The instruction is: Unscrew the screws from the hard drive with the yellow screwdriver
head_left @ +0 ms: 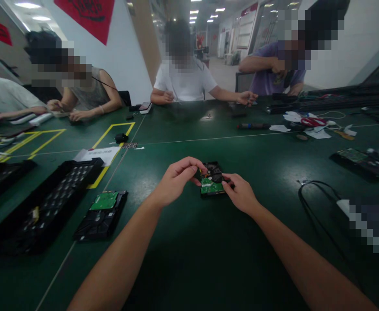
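A hard disk drive [211, 188] with a green circuit board and black casing is in front of me at the middle of the table. My right hand [239, 192] grips its right edge, thumb near the board and fingers along the side. Over the drive's left part, my left hand [181, 177] is closed in a pinch. Something thin and yellowish shows at those fingertips, too small to name. The fingers partly cover the drive's upper left side.
A second hard drive [102, 216] lies left, beside a long black tray [47, 203] and a paper sheet [100, 154]. Another drive [354, 160], a black cable [306, 207] and a screwdriver-like tool [252, 126] are toward the right. Several people sit across the table.
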The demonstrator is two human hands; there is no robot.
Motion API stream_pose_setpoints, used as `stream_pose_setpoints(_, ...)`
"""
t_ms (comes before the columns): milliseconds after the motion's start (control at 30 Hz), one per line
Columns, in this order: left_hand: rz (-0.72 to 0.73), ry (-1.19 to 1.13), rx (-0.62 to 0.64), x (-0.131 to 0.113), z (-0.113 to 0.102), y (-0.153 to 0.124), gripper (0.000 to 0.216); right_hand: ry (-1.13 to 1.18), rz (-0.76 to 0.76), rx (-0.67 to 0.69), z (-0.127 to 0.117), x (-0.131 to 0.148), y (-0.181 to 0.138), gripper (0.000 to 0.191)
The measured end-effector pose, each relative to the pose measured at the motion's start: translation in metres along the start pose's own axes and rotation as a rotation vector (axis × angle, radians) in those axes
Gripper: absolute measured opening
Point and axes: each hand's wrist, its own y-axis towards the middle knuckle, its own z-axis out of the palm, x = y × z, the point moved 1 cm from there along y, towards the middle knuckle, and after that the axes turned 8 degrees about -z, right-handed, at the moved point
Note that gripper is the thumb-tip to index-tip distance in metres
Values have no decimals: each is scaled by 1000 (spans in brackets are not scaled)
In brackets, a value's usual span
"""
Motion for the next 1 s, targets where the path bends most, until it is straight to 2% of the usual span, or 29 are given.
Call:
stream_pose_setpoints(333,-64,-95,-11,-1,-8,2,21,4,12,42,-7,9,-5,39)
stream_pose_setpoints(567,-56,-95,2,-3,-7,1,20,-3,36,23,-3,1,-3,37)
stream_pose_setpoints(1000,-22,-68,-8,-2,-2,1,20,-31,23,21,-5,7,-2,37)
